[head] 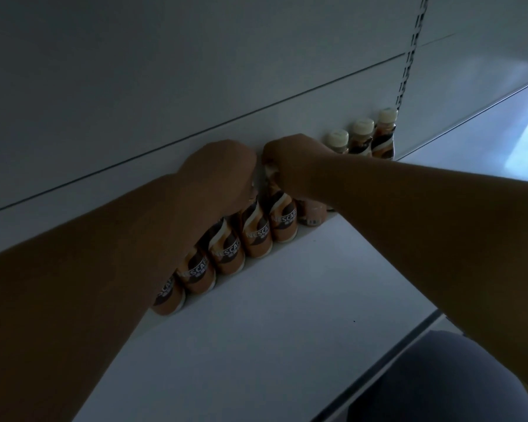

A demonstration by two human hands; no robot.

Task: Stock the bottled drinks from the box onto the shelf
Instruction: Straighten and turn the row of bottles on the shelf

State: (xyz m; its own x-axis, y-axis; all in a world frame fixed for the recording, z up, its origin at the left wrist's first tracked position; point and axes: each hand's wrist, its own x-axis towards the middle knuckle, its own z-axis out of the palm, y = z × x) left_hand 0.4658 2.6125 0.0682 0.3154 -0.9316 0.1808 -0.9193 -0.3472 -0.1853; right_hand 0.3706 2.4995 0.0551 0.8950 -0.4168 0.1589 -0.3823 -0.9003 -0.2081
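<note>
Both hands reach to the back of a white shelf [287, 300], where a row of brown-and-cream Nescafé bottles [226, 257] stands against the pale back panel [195, 71]. The left hand [223, 172] is curled over the top of one bottle [256, 236] in that row, its grip closed around the neck and cap, which are hidden under the knuckles. Just to the right of that grip, almost touching it, the right hand [293, 166] is closed in the same way over the top of the next bottle [284, 222], with only a sliver of pale cap showing beneath its fingers. Below and to the left of the left grip, three more bottles run on in the row, partly covered by the left forearm, labels facing outward. Directly beside the right grip, on its right, another bottle [311, 213] peeks out under the right wrist, mostly hidden. Further right of that grip, along the same back edge, three bottles with cream caps [363, 138] stand upright side by side, near a slotted metal upright [409, 62] set into the panel. In front of both grips the shelf surface is bare white. The scene is dim, so the fine print on the labels cannot be read. The box cannot be seen.
</note>
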